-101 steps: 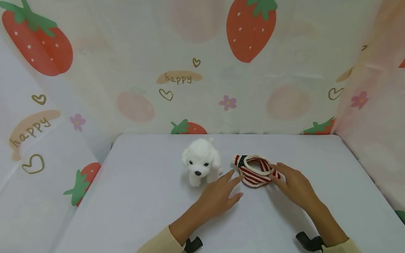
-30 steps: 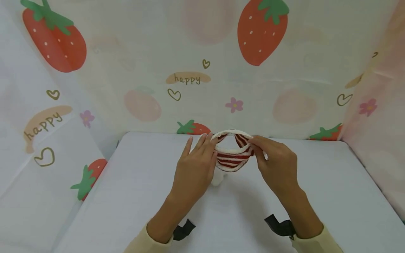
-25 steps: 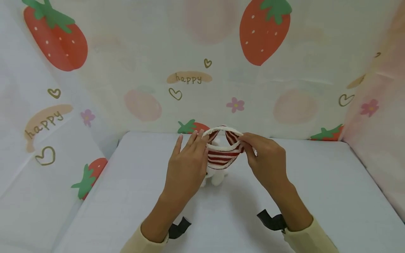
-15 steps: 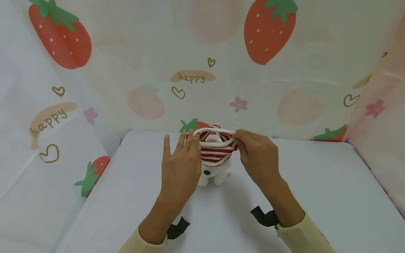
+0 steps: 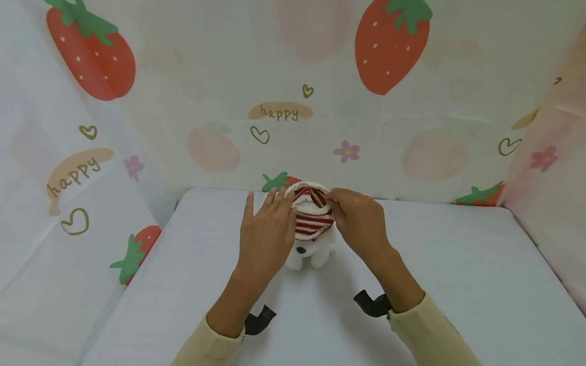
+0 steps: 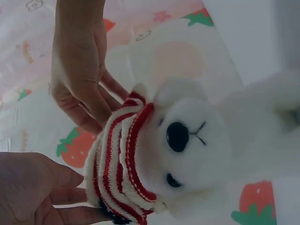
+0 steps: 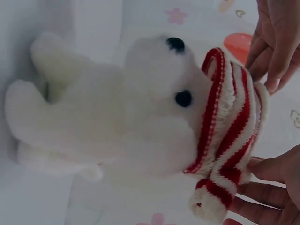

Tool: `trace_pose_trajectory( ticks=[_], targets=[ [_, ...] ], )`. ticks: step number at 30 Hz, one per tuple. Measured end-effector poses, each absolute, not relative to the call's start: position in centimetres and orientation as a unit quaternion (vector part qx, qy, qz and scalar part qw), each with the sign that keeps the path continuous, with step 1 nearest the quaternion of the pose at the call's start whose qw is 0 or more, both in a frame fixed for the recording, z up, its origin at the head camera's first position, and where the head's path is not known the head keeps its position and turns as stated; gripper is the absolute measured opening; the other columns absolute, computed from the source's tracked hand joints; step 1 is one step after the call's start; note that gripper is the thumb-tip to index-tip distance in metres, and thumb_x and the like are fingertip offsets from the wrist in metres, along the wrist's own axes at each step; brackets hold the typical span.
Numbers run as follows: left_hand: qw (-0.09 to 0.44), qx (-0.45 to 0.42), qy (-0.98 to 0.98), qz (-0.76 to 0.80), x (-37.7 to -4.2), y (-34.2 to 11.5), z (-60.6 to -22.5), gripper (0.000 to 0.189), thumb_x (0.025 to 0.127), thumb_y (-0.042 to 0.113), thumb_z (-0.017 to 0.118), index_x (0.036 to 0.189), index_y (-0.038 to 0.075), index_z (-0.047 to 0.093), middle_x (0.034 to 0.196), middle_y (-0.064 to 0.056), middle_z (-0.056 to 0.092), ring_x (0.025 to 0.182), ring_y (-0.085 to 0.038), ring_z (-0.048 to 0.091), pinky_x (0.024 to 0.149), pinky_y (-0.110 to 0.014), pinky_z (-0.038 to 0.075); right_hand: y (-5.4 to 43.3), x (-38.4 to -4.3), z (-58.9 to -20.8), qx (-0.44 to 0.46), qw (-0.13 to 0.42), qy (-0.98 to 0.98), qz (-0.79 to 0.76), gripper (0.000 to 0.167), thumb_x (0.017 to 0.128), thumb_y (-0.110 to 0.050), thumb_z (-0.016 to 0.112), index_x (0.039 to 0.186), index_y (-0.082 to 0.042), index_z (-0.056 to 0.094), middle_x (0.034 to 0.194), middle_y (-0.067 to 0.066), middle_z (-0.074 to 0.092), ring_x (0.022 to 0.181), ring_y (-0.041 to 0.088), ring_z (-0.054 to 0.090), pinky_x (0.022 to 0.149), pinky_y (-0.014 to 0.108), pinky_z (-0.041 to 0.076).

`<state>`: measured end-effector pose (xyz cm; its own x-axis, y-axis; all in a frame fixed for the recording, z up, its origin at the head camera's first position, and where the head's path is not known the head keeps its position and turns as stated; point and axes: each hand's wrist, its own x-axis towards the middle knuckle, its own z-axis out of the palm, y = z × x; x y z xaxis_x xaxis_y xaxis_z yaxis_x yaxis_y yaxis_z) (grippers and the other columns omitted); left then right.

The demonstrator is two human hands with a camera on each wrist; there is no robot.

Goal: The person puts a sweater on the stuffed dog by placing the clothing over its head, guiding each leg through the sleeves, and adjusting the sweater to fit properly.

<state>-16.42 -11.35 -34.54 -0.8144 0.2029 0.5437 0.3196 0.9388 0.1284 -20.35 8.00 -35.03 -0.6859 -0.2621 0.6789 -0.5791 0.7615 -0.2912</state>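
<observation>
A white plush dog (image 5: 319, 255) stands on the table, facing the head camera. Over the top of its head sits a small knitted sweater (image 5: 313, 224) with red and white stripes, its white neck opening upward. My left hand (image 5: 265, 236) holds one side of that opening, thumb against fingers, the other fingers fairly straight. On the opposite side my right hand (image 5: 361, 221) pinches the rim. In the right wrist view a short sleeve (image 7: 213, 201) sticks out below the right fingers. The hem lies above the dog's eyes (image 6: 174, 180) in the left wrist view.
A white table (image 5: 439, 284) carries the dog near its back edge. Behind it hangs a strawberry-print cloth (image 5: 380, 132), with more printed cloth at both sides. Black straps (image 5: 260, 320) sit at both wrists, below beige sleeves.
The sweater lay right of the dog at first. Both hands lifted it, carried it left over the dog and lowered it onto its head. The head view has shifted slightly.
</observation>
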Motion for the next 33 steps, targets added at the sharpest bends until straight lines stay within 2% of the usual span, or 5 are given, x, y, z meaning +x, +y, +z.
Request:
trace_pose_trajectory(
  ticks=[8,12,24,28,33],
  targets=[
    [0.278,-0.146,-0.939,-0.141,-17.4,-11.8,-35.6,0.038,0.103,0.024,0.061,0.138,0.011,0.062,0.141,-0.012,0.06,0.135,-0.028,0.053,0.118,-0.058,0.025,8.3,-20.6,-36.8,0.245,0.387,-0.839,0.295,0.018,0.094,-0.01,0.073,0.109,-0.002,0.075,0.123,0.015,0.07,0.101,0.029,0.069,0.068,0.04,0.058],
    [0.286,-0.153,-0.933,-0.156,-17.6,-12.0,-35.8,0.038,0.101,0.023,0.063,0.138,0.011,0.063,0.139,-0.013,0.061,0.134,-0.028,0.054,0.117,-0.059,0.027,8.8,-19.7,-38.1,0.269,0.439,-0.806,0.29,0.013,0.09,-0.01,0.076,0.098,0.0,0.076,0.102,0.012,0.074,0.097,0.028,0.067,0.075,0.043,0.059],
    [0.309,-0.164,-0.918,-0.185,-17.9,-12.3,-35.9,0.041,0.102,0.025,0.063,0.141,0.012,0.06,0.136,-0.012,0.065,0.13,-0.028,0.058,0.112,-0.055,0.037,8.4,-18.9,-40.4,0.358,0.376,-0.838,0.168,0.028,0.08,-0.01,0.087,0.106,-0.007,0.076,0.094,0.008,0.071,0.085,0.023,0.066,0.068,0.032,0.059],
    [0.322,-0.154,-0.896,-0.263,-18.9,-14.0,-36.1,0.041,0.107,0.033,0.052,0.144,0.014,0.056,0.126,-0.01,0.07,0.113,-0.031,0.067,0.099,-0.053,0.049,8.3,-18.9,-40.9,0.355,0.381,-0.836,0.174,0.026,0.08,-0.006,0.086,0.105,-0.008,0.077,0.09,0.007,0.069,0.078,0.021,0.062,0.059,0.029,0.054],
    [0.233,-0.101,-0.856,-0.451,-23.1,-17.8,-37.8,0.04,0.109,0.039,0.044,0.126,0.01,0.067,0.11,-0.009,0.074,0.101,-0.029,0.069,0.082,-0.051,0.054,8.1,-18.9,-41.3,0.352,0.381,-0.835,0.183,0.026,0.082,-0.006,0.085,0.107,-0.008,0.078,0.088,0.006,0.068,0.076,0.019,0.059,0.056,0.027,0.049]
  ],
)
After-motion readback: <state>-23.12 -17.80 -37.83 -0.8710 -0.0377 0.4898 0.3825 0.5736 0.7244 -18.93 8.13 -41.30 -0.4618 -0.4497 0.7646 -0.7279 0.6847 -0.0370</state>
